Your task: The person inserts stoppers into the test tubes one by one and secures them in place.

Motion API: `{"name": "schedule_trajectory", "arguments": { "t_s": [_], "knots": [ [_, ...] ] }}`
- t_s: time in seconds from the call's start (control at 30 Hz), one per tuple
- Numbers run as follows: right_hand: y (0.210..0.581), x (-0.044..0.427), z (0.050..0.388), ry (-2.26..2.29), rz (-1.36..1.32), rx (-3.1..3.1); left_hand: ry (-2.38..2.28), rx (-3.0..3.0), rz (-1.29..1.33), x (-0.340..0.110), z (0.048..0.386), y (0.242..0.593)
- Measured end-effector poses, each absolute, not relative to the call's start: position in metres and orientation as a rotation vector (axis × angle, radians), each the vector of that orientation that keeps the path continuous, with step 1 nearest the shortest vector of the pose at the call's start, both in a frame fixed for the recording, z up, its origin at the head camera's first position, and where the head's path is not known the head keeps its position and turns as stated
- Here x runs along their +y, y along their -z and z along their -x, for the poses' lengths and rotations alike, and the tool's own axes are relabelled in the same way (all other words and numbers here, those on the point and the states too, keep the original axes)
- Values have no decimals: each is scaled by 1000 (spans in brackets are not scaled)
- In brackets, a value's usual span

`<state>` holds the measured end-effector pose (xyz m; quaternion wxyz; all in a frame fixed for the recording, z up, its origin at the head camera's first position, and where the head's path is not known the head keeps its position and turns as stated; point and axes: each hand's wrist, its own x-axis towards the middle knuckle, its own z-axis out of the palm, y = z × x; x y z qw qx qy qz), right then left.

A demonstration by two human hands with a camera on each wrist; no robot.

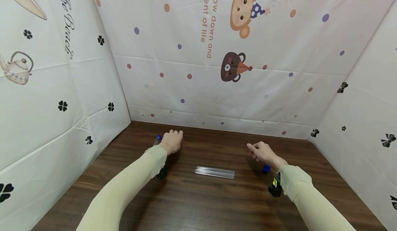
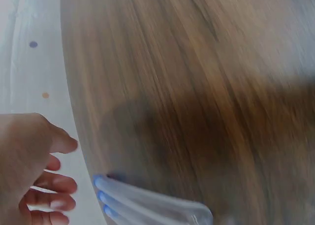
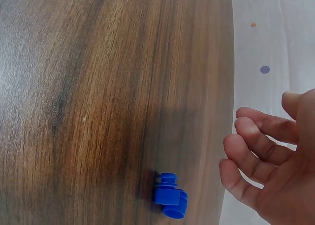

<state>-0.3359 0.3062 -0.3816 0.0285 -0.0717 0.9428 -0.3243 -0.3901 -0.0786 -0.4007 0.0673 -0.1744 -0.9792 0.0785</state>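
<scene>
My left hand [image 1: 172, 142] hovers over the far left of the table, fingers loosely bent around nothing. Beside it lie clear test tubes with blue caps [image 2: 142, 203], mostly hidden by the arm in the head view; their blue ends show at the lower edge of the left wrist view. My right hand [image 1: 262, 152] is held above the table on the right, fingers relaxed and holding nothing. Close by it, blue stoppers [image 3: 170, 198] lie together on the wood. Between the hands, several clear tubes [image 1: 214, 172] without caps lie side by side.
The dark wooden table [image 1: 198, 203] is bounded by a white printed cloth at the back [image 1: 198, 86], with more cloth hanging on the left [image 1: 62, 127] and right [image 1: 363, 131]. A dark wrist device [image 1: 274, 188] is strapped below the right sleeve.
</scene>
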Motion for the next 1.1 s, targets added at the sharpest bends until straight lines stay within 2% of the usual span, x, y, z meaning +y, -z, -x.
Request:
{"name": "schedule_trajectory", "arguments": {
  "t_s": [0.4,0.67,0.97,1.1],
  "knots": [
    [377,309,332,992,239,2894,42,-2960,897,-34,372,392],
    [376,314,333,925,261,2899,-27,-2885,1182,-11,354,390],
    [375,327,332,817,250,2872,-125,-2796,1354,7,337,390],
    [376,333,330,690,324,2893,-145,-2803,1427,12,331,394]
  ]
}}
